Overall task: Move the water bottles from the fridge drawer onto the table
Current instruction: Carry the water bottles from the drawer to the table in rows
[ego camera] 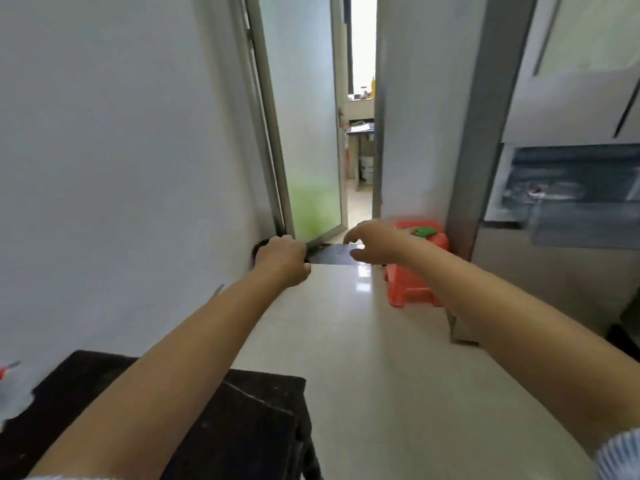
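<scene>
Transit step judged. Left hand point(282, 259) curled, nothing seen held; right hand point(372, 242) loosely open, empty. One bottle point(12, 393), blurred, on dark table point(242, 410). Fridge point(568, 188) at right; drawer contents not discernible. Next: reach toward fridge req'd.

orange stool point(412, 285) (green item on top) | glass door point(304, 133) ajar

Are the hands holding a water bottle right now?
No bottle shows in either hand. The right hand is open and empty, fingers spread in the air. The left hand is curled into a loose fist; whether it hides something small cannot be told.
</scene>
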The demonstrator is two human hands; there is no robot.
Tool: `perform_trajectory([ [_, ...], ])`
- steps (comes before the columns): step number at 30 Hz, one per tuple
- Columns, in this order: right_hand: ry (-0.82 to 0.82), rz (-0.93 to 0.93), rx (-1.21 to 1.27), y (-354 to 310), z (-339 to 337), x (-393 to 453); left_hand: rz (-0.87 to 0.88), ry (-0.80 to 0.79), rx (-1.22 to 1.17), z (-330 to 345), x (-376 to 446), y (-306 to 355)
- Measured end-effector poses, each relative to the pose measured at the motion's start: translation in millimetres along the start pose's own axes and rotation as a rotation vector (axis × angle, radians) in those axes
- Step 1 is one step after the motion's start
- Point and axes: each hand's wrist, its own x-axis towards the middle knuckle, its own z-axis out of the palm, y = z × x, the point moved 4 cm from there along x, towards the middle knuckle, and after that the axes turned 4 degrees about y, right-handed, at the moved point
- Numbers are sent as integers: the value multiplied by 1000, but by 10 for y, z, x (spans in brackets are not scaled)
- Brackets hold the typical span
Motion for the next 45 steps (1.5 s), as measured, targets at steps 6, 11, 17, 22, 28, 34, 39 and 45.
perform_trajectory([
  [6, -10, 234, -29, 1914, -260, -599, 208, 15, -42, 87, 899, 1880],
  [11, -7, 376, -33, 3459, -524, -1035, 271, -8, -129, 215, 1606, 3325],
  [17, -13, 485, -43, 4936, -767, -1277, 335, -63, -201, 445, 2322, 4605],
  [22, -39, 532, -5, 5851, -727, -1096, 369, -88, -148, 558, 2997, 5235],
  [28, -34, 579, -18, 6934, -653, -496, 427, -98, -130, 790, 4180, 5855],
  [34, -127, 670, 1, 8095, -543, 236, 419, -188, -176, 1314, 5278, 6319],
  [39, -246, 704, -3, 8874, -111, 664, 384, -239, -245, 1723, 5847, 6624],
  [45, -290, 650, -100, 9598, 471, 1266, 279, -249, -313, 2166, 6224, 6794],
])
